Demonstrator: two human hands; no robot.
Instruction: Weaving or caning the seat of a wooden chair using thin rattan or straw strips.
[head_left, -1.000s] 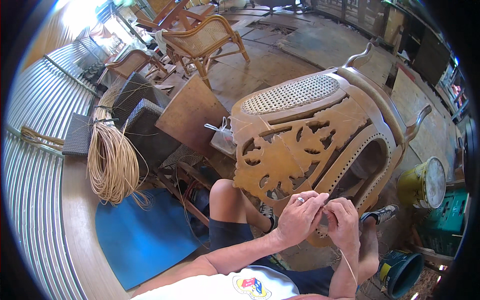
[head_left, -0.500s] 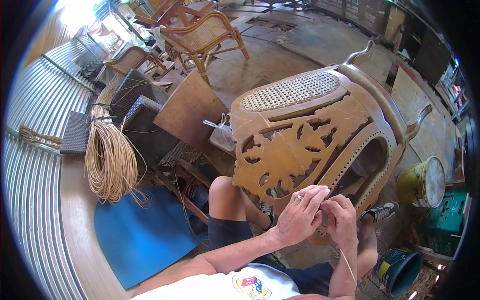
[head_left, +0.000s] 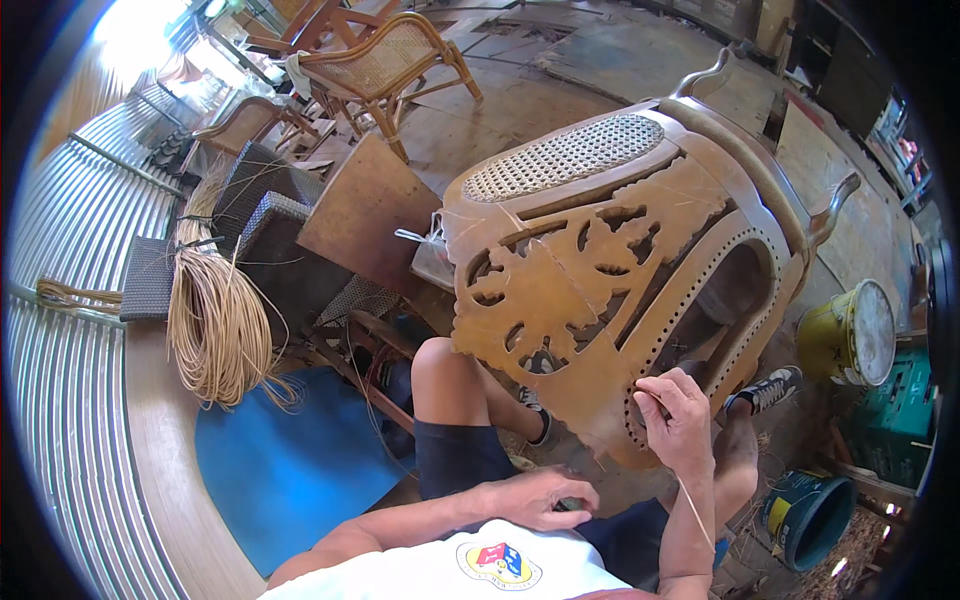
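Observation:
A carved wooden chair frame (head_left: 570, 290) lies tilted before my knees, with a woven cane oval panel (head_left: 560, 160) and a loop-shaped band (head_left: 710, 260) lined with small holes. My right hand (head_left: 668, 410) pinches at the lower end of that band, on what looks like a thin cane strand (head_left: 695, 515) trailing along my forearm. My left hand (head_left: 550, 500) is low over my lap, away from the chair, fingers curved and apart, slightly blurred; whether a small item sits under them is unclear.
A bundle of cane (head_left: 215, 330), dark woven pieces (head_left: 245, 200) and a board (head_left: 365, 215) stand left, above a blue sheet (head_left: 270, 470). Rattan chairs (head_left: 370, 70) stand behind. A yellow bucket (head_left: 840, 335), green crate (head_left: 890, 420) and dark bucket (head_left: 805, 515) are at right.
My left hand has left the chair and dropped toward my lap. My right hand stays at the perforated band. The chair appears higher in the view.

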